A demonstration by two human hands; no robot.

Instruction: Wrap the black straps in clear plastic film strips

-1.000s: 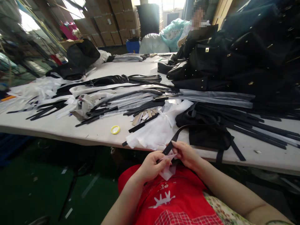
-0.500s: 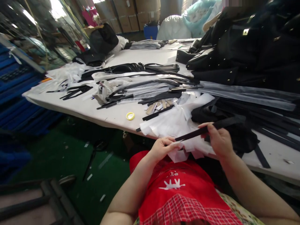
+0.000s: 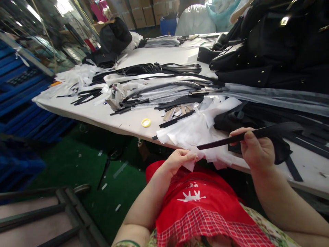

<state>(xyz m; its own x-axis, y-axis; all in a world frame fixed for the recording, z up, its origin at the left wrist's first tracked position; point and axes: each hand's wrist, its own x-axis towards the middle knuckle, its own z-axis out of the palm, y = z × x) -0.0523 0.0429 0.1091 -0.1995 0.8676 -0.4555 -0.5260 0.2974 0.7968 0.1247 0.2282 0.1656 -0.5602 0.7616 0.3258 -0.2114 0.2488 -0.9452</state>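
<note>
My right hand [image 3: 258,149] is closed around a long black strap [image 3: 223,141], thumb on top. The strap's narrow end points left, and its other end runs off to the right over the table. Lower left of that end, my left hand [image 3: 180,159] pinches a small piece of thin white sheet [image 3: 190,164] between thumb and fingers. Whether the strap's tip touches this piece I cannot tell. Behind both hands a heap of white sheets [image 3: 185,132] lies at the table's front edge. Dark straps and black material [image 3: 280,151] lie beneath and beyond my right hand.
A yellow tape ring [image 3: 146,122] lies near the edge of the white table [image 3: 123,125]. Bundles of black strips [image 3: 154,68] cross the tabletop. Black bags [image 3: 257,51] are piled at the right. Blue pallets [image 3: 20,96] are stacked left, and a stool-like frame [image 3: 51,216] stands lower left.
My right hand has moved right with the strap, drawing its end away from my left hand. My left hand now pinches a white sheet piece. The view has shifted slightly.
</note>
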